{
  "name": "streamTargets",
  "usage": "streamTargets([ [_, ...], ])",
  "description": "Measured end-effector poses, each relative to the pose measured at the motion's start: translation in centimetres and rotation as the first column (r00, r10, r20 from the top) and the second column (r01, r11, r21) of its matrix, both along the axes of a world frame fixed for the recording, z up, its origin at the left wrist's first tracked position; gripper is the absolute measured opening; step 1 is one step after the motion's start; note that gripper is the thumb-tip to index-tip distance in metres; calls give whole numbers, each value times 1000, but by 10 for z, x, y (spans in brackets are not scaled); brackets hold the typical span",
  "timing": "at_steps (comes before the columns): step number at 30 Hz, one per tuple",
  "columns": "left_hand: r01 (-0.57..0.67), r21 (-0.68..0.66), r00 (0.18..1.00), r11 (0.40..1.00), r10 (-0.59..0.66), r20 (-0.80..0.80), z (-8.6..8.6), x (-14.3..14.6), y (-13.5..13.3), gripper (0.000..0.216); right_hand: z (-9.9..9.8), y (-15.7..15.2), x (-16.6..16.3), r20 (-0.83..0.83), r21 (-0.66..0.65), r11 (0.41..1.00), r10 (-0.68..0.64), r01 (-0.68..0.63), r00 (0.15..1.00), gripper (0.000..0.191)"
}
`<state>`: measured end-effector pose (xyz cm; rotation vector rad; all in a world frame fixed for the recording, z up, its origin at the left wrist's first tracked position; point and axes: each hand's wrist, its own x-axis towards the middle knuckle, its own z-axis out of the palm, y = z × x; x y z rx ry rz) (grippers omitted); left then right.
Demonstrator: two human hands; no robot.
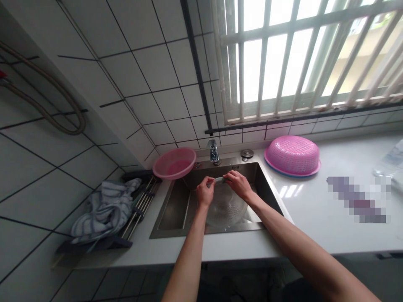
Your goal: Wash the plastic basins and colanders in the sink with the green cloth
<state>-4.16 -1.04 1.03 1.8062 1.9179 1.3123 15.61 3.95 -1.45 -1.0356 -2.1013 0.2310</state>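
Note:
Over the sink, my left hand (205, 191) and my right hand (238, 183) come close together with fingers pinched. Between their fingertips stretches a slim, pale grey-green piece (219, 180), too small to name. Below the hands, a round, see-through mesh-like colander (225, 207) sits in the steel sink (170, 214). Whether the pale piece is separate from the colander's rim cannot be made out. The chrome faucet (213, 152) stands just behind both hands.
A pink basin (175, 163) rests at the sink's back left corner. An upturned pink basket (292, 155) lies on the right counter (308, 209). At left are a striped cloth (103, 209) and a metal-barred rack (143, 207). A drain strainer (247, 154) sits behind the sink.

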Motion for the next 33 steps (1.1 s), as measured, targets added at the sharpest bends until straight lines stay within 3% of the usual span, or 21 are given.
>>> streamTargets([
  [4, -48, 14, 999, 999, 48, 10, -2, -2, 1, 3, -2, 2, 9, -56, -43, 997, -62, 60, 997, 20],
  [10, 166, -8, 986, 986, -166, 5, -6, 15, -3, 8, -2, -9, -5, 49, 26, 997, 77, -78, 996, 27],
  [16, -54, 16, 995, 998, 52, 89, -2, -2, 0, 3, 1, 0, 9, -122, -15, 998, -63, 62, 991, 22],
  [19, -6, 22, 997, 1000, 5, 72, -5, 2, 0, 2, -2, -1, 10, -100, -8, 998, -70, 69, 993, 23],
  [23, 104, 4, 995, 995, -104, -6, -6, 9, -2, 5, -2, -6, -1, 20, 32, 999, 26, -27, 999, 25],
  [29, -41, 41, 999, 998, 39, 35, -4, 1, -1, 2, 1, 0, 8, -119, -27, 998, -60, 57, 991, 21],
  [33, 67, 17, 998, 998, -68, 16, -7, 5, 0, 4, -2, -3, 6, -55, -12, 999, -37, 36, 998, 22],
])
